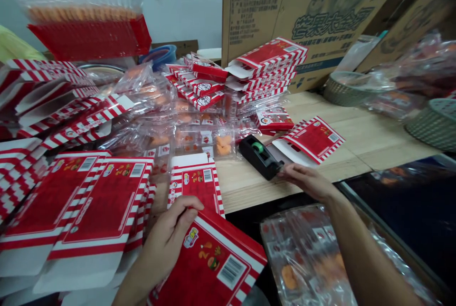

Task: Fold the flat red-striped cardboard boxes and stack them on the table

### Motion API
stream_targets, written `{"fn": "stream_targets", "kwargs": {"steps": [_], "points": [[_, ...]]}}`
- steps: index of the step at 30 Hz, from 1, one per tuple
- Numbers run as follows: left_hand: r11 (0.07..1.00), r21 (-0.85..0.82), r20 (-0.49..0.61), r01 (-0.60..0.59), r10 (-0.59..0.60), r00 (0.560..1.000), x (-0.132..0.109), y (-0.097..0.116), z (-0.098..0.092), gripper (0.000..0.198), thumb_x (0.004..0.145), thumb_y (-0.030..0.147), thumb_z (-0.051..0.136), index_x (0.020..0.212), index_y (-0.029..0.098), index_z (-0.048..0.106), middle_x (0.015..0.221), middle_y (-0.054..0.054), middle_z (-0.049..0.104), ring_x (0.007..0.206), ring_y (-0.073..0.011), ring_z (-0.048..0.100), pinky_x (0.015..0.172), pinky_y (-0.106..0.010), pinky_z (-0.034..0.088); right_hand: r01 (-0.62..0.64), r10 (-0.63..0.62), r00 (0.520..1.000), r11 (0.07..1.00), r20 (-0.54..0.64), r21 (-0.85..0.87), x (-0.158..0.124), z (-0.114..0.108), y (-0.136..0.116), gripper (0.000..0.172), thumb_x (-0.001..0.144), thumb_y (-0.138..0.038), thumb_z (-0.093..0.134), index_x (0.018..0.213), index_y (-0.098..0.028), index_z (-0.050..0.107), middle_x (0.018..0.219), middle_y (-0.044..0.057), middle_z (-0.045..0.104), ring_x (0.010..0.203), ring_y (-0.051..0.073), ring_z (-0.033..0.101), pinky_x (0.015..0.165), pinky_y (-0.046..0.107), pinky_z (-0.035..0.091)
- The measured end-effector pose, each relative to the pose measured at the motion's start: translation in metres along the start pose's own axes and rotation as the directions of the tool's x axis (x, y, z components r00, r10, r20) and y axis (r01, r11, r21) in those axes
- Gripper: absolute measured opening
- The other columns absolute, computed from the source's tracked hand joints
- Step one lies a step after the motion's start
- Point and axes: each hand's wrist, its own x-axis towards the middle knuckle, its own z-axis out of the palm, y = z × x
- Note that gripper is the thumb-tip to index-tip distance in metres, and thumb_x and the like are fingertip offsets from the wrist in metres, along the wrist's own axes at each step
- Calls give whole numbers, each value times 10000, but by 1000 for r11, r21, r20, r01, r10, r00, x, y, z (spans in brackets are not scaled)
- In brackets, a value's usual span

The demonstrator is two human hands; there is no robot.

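The left hand [171,234] grips a red-and-white striped cardboard box [210,258] bearing a barcode label; the right hand [308,180] stretches forward, fingertips pinching at the black tape dispenser [260,156].

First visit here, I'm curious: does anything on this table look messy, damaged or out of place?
Nothing looks damaged or spilled. The clear packets lie in a loose heap at centre, and one flat carton sits askew, apart from the stacks, beside the tape dispenser that the right hand touches.
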Motion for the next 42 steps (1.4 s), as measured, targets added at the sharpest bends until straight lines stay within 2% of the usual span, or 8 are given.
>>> {"fn": "stream_targets", "kwargs": {"steps": [8,13,20,26,32,34,38,42], "points": [[997,-67,113,28,-20,993,5,6,13,183,923,326,395,923,276,571,816,19,634,736,-150,598,622,-215,478,-101,64,985,967,-161,-233,1,19,15,231,893,-316,518,725,-158,538,660,-27,540,563,103,513,578,260,433],[997,-70,187,25,-11,982,8,9,20,194,940,324,371,950,255,552,848,6,618,784,-158,583,633,-226,457,41,-8,991,968,134,-248,-49,30,-54,217,854,-328,506,696,-185,552,586,-40,509,477,97,447,498,230,372],[992,-118,283,-43,75,956,9,22,31,170,956,289,366,944,250,530,895,18,608,863,-146,569,745,-238,432,599,-185,677,701,713,-387,-102,67,-157,163,860,-198,555,703,-161,573,633,-21,579,523,73,438,502,198,297],[982,-176,264,-62,108,958,4,23,20,176,952,287,386,910,223,544,865,5,595,827,-141,549,733,-242,425,434,-83,775,790,626,-433,-83,72,-148,223,776,-333,688,703,-158,570,575,-34,542,491,70,417,463,185,274],[917,-382,307,-115,244,920,-7,29,11,151,936,268,446,902,202,577,843,-4,614,757,-111,569,683,-207,441,-50,-133,439,984,889,172,-78,99,-120,704,429,-769,663,782,-174,532,583,-64,469,495,80,441,470,187,385],[928,-355,260,-114,215,941,-9,32,3,146,934,267,446,897,217,579,847,2,627,783,-114,588,703,-205,456,-136,-124,511,965,851,223,-79,117,-110,722,460,-860,532,671,-170,526,544,-48,468,467,90,454,468,214,410],[997,-70,-209,26,-40,977,3,41,-51,180,920,324,429,903,222,576,867,14,629,790,-138,598,717,-243,484,-3,-83,868,985,489,173,-66,146,-92,525,778,-694,411,648,-194,504,574,-24,501,519,119,490,521,238,429],[820,370,-718,437,-47,695,32,39,-142,321,904,342,399,1078,149,586,961,18,617,895,-199,596,846,-385,462,65,-61,976,998,207,-11,-40,169,-71,309,821,-487,488,916,-204,568,811,37,595,763,203,565,719,326,436]]}}
